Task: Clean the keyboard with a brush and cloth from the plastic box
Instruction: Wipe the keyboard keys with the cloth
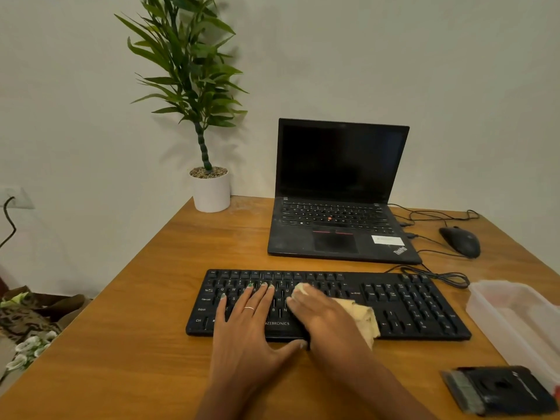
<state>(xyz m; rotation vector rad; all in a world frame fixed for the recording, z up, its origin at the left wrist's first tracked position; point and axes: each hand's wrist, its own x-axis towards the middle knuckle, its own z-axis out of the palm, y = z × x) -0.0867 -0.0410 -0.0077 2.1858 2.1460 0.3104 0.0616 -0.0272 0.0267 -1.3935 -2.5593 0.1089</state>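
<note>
A black keyboard (pixel 409 301) lies across the wooden table in front of me. My left hand (pixel 251 316) rests flat on its left half, fingers straight and spread over the keys. My right hand (pixel 318 310) presses a yellowish cloth (pixel 368 321) onto the middle keys; the cloth sticks out from under the palm to the right and past the fingertips. A clear plastic box (pixel 512 316) stands at the right edge of the table. In front of it lies a black brush (pixel 500 389) with grey bristles along its left side.
An open black laptop (pixel 339 231) with a dark screen stands behind the keyboard. A black mouse (pixel 460 241) and loose cables (pixel 436 275) lie to its right. A potted plant (pixel 211 192) sits at the back left corner. The table (pixel 136 328) drops off at the left.
</note>
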